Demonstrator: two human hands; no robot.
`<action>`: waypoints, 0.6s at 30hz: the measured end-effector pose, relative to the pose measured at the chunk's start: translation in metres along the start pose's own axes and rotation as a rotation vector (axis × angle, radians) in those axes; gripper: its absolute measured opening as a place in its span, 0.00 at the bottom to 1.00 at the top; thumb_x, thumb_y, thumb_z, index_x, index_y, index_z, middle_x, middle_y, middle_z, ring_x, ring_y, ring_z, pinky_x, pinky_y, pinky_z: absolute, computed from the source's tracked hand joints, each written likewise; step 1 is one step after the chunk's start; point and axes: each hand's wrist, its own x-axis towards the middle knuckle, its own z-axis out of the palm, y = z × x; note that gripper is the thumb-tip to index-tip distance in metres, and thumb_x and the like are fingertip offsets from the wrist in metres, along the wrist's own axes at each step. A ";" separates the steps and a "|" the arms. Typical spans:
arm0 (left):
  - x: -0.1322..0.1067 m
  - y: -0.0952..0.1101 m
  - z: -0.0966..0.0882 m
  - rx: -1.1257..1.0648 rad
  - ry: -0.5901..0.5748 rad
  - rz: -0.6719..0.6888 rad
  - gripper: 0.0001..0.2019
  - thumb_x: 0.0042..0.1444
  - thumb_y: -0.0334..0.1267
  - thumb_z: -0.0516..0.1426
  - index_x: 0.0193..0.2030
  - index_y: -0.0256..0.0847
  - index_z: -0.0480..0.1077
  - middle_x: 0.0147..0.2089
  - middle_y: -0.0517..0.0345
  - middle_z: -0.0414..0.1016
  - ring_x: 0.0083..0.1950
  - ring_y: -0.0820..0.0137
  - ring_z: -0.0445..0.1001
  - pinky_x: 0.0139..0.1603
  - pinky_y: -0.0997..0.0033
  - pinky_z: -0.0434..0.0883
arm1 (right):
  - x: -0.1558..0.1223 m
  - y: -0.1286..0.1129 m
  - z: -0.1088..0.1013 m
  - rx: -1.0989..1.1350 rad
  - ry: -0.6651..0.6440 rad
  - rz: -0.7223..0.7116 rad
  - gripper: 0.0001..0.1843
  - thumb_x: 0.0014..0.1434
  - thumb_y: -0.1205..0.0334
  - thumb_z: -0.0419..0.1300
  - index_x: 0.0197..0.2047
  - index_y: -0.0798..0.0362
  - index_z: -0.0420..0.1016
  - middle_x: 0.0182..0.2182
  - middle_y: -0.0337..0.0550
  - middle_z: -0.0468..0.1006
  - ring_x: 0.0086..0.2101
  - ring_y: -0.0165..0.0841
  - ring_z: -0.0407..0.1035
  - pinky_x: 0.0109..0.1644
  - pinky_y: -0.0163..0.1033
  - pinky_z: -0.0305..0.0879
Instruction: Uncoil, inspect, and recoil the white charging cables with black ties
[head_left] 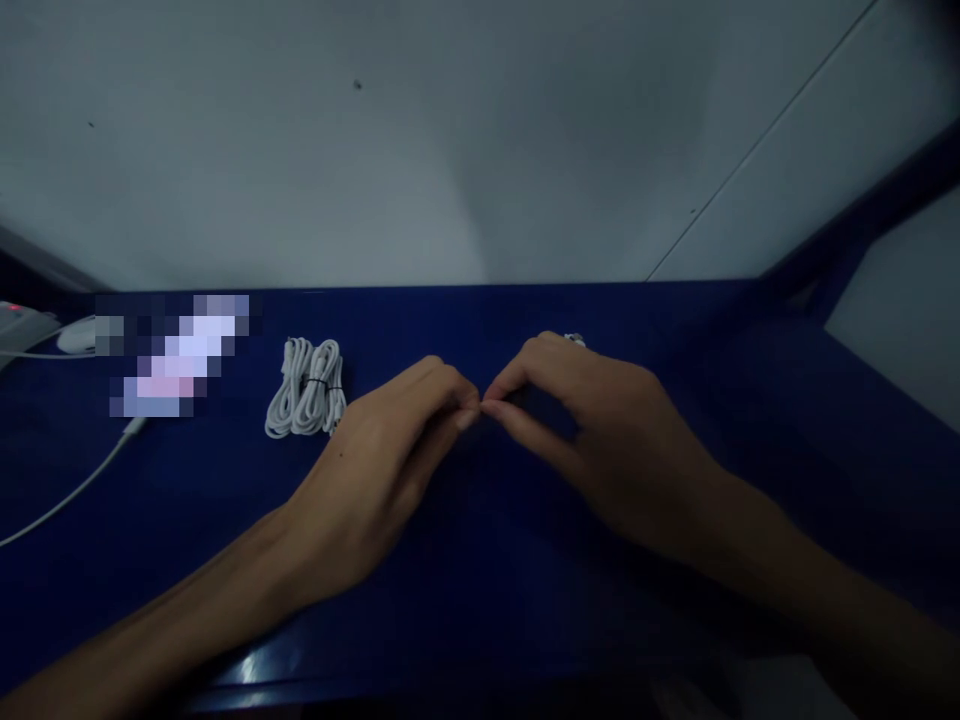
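Left hand (382, 455) and right hand (630, 435): each pinched closed at thumb and fingertips, tips meeting over the glossy blue bench (487, 570). Any small item between them cannot be determined. Bundle of coiled white cables (307, 388) with thin dark tie (316, 382): on bench, 10 o'clock from left hand, which partly hides it. Whitish item (574, 339), 11 o'clock from right hand: mostly covered, unidentifiable. Bright object (195, 350), 10 o'clock beyond bundle: pixelated.
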 end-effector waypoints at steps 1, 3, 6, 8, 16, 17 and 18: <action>0.000 -0.001 0.001 0.001 0.016 -0.009 0.07 0.78 0.33 0.55 0.45 0.42 0.73 0.40 0.61 0.74 0.38 0.69 0.72 0.39 0.66 0.68 | 0.000 -0.002 0.006 -0.040 0.067 -0.046 0.06 0.73 0.71 0.63 0.42 0.51 0.77 0.37 0.40 0.82 0.36 0.36 0.75 0.41 0.43 0.71; 0.001 -0.002 0.003 -0.003 0.049 -0.026 0.06 0.77 0.33 0.56 0.45 0.42 0.73 0.40 0.61 0.75 0.39 0.69 0.72 0.40 0.66 0.68 | 0.000 -0.005 0.016 -0.145 0.166 -0.130 0.09 0.73 0.72 0.62 0.39 0.51 0.76 0.32 0.41 0.81 0.33 0.36 0.73 0.40 0.45 0.70; -0.001 -0.003 0.005 -0.021 0.112 -0.047 0.06 0.77 0.33 0.57 0.45 0.42 0.72 0.40 0.61 0.75 0.39 0.69 0.72 0.39 0.66 0.68 | 0.000 -0.008 0.027 -0.217 0.303 -0.231 0.13 0.73 0.75 0.61 0.37 0.51 0.76 0.29 0.42 0.81 0.30 0.36 0.72 0.37 0.46 0.69; -0.002 -0.003 0.005 -0.062 0.147 -0.069 0.06 0.78 0.35 0.57 0.46 0.43 0.73 0.40 0.60 0.75 0.39 0.69 0.71 0.39 0.65 0.67 | 0.001 -0.009 0.032 -0.230 0.379 -0.283 0.11 0.71 0.77 0.63 0.39 0.51 0.77 0.30 0.43 0.83 0.30 0.36 0.74 0.35 0.46 0.69; 0.000 0.000 0.000 -0.492 0.214 -0.188 0.06 0.75 0.41 0.62 0.45 0.44 0.76 0.40 0.58 0.77 0.40 0.66 0.76 0.42 0.63 0.74 | -0.002 -0.014 0.029 -0.319 0.395 -0.346 0.12 0.70 0.75 0.66 0.50 0.50 0.83 0.37 0.43 0.88 0.34 0.38 0.79 0.36 0.48 0.73; 0.002 0.002 -0.001 -0.516 0.216 -0.197 0.06 0.74 0.40 0.62 0.44 0.44 0.76 0.39 0.58 0.77 0.39 0.66 0.76 0.42 0.63 0.74 | -0.003 -0.014 0.029 -0.305 0.397 -0.322 0.12 0.70 0.74 0.66 0.50 0.47 0.83 0.38 0.41 0.88 0.35 0.39 0.79 0.37 0.49 0.74; 0.003 0.004 -0.002 -0.534 0.219 -0.201 0.06 0.74 0.40 0.63 0.43 0.43 0.77 0.38 0.57 0.77 0.39 0.67 0.76 0.42 0.63 0.75 | -0.004 -0.014 0.028 -0.288 0.407 -0.306 0.13 0.70 0.74 0.67 0.50 0.46 0.83 0.38 0.40 0.88 0.35 0.39 0.80 0.37 0.50 0.74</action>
